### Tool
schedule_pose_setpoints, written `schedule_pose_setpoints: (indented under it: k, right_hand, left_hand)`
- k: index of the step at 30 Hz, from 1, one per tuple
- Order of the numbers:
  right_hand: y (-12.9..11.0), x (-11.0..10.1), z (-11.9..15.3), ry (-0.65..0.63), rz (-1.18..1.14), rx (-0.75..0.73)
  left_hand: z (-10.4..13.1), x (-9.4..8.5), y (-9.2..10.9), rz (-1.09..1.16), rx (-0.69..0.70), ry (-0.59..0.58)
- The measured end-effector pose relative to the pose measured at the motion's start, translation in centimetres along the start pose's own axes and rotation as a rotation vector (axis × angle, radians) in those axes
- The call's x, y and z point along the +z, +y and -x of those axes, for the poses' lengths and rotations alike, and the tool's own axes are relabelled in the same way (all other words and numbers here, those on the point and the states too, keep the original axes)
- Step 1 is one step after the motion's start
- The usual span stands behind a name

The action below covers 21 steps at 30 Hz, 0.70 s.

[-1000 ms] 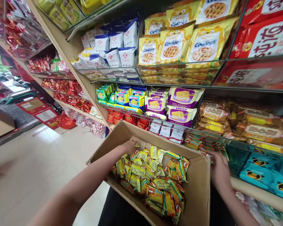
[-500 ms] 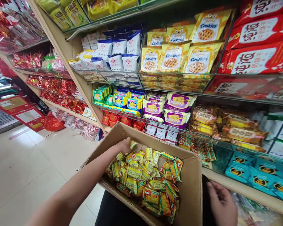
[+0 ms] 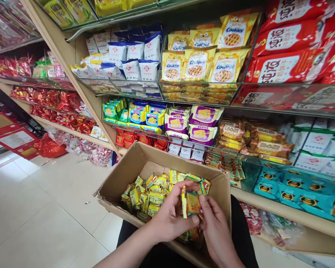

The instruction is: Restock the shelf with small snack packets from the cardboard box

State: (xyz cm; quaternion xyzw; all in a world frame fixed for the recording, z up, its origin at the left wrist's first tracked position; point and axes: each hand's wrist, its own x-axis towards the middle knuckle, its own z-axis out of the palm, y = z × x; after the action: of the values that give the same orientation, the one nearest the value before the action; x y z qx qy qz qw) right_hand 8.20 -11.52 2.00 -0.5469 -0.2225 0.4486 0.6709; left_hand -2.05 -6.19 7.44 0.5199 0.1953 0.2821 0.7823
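Observation:
An open cardboard box [image 3: 114, 176] rests on my lap, holding many small yellow and orange wrapped candies [image 3: 156, 197]. Over its right part, my left hand [image 3: 174, 216] curls around small wrapped packets [image 3: 193, 204], with the thumb below and fingers above them. My right hand [image 3: 213, 219] touches the same packets from the right, thumb and fingers pressed at their edge. The palms hide some of the candies beneath.
Glass-fronted shelves [image 3: 201, 87] of packaged snacks rise in front, close to the box's far edge. A wooden upright [image 3: 72, 74] divides them. On the tiled floor [image 3: 53, 208] at left lie a red bag [image 3: 50, 146] and red boxes [image 3: 13, 137].
My left hand has moved right from the box's far left corner and now holds packets. My right hand has come from outside the box to meet it. The view has shifted slightly.

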Motion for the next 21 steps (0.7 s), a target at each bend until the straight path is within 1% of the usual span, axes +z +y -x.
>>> schedule_pose_setpoints:
  k: [2, 3, 5, 7, 8, 12, 17, 21]
  right_hand:
    - [0.1, -0.8, 0.0, 0.025, 0.031, 0.000]
    - [0.2, -1.1, 0.0, 0.036, 0.056, -0.010]
    - [0.2, -1.6, 0.1, 0.076, 0.127, -0.091]
    - [0.2, -1.8, 0.2, 0.127, 0.182, -0.152]
    - [0.2, -1.7, 0.2, 0.143, 0.191, -0.156]
    - [0.5, -1.3, 0.0, 0.169, 0.103, -0.102]
    - [0.8, -1.3, 0.2, 0.184, 0.021, -0.139]
    - [1.1, -1.3, 0.5, 0.136, -0.011, -0.135]
  left_hand:
    - [0.1, -0.1, -0.2, -0.029, 0.002, 0.041]
    - [0.1, -0.1, -0.4, -0.041, -0.005, 0.087]
    - [-0.1, -0.1, -1.0, -0.063, -0.037, 0.198]
    - [-0.3, 0.1, -1.7, -0.092, -0.075, 0.296]
    - [-0.4, 0.2, -2.0, -0.102, -0.091, 0.328]
    - [-0.7, 0.8, -2.8, -0.053, -0.120, 0.377]
    - [-0.6, 1.6, -3.0, 0.197, -0.118, 0.435]
    - [-0.7, 2.1, -3.2, 0.367, -0.132, 0.443]
